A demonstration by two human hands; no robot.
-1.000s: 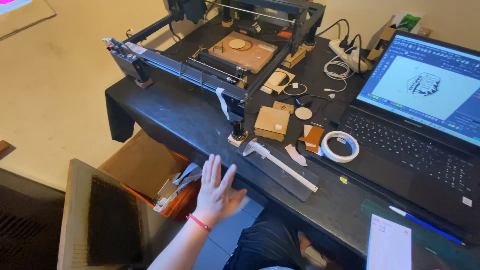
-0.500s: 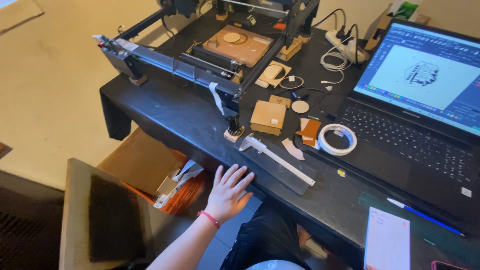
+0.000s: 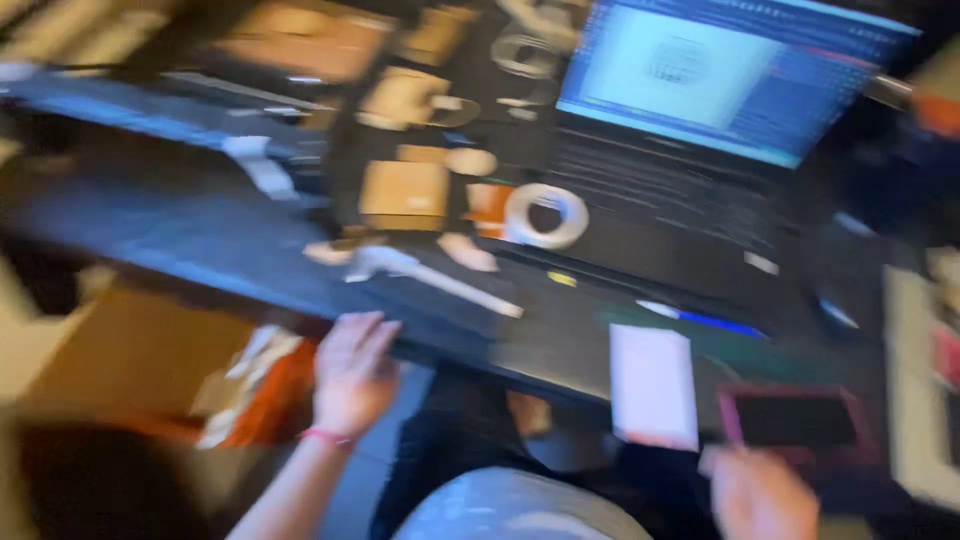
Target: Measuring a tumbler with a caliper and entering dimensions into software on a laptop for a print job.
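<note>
My left hand (image 3: 352, 368) lies flat, fingers apart, gripping nothing, at the counter (image 3: 200, 245) edge, prob. for support. Pale caliper-like tool (image 3: 430, 278) sits just beyond the fingertips. Right hand (image 3: 760, 492) low near the pink-cased phone (image 3: 795, 420); too blurred, grip can't be told.

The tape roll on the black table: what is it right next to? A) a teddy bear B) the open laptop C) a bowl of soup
B: the white tape roll lies right by the front left edge of the open laptop.
</note>
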